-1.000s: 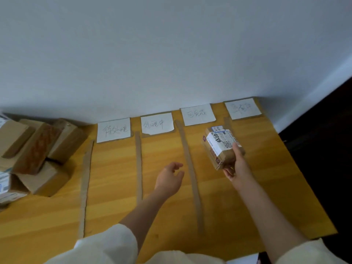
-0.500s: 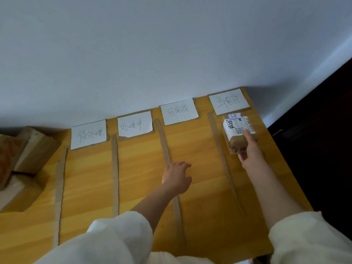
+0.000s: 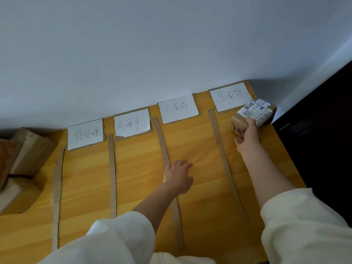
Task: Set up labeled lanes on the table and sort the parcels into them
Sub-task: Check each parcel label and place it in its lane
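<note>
Against a pale wall, the wooden table (image 3: 200, 141) carries the right hand (image 3: 247, 140) gripping a small brown parcel (image 3: 251, 116) in the far right lane, just below its paper label (image 3: 230, 96). Nearer the middle, the left hand (image 3: 178, 176) lies open, fingers spread, beside a cardboard strip (image 3: 162, 141). Outward, three more labels (image 3: 131, 122) line the wall, and other parcels (image 3: 28, 149) are stacked at the far left.

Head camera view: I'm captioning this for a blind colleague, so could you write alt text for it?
The right hand holds a small labelled parcel at the far end of the rightmost lane on a wooden table. Cardboard strips divide it into four lanes, each headed by a handwritten paper label. The open left hand rests mid-table; more parcels sit at the left.
</note>
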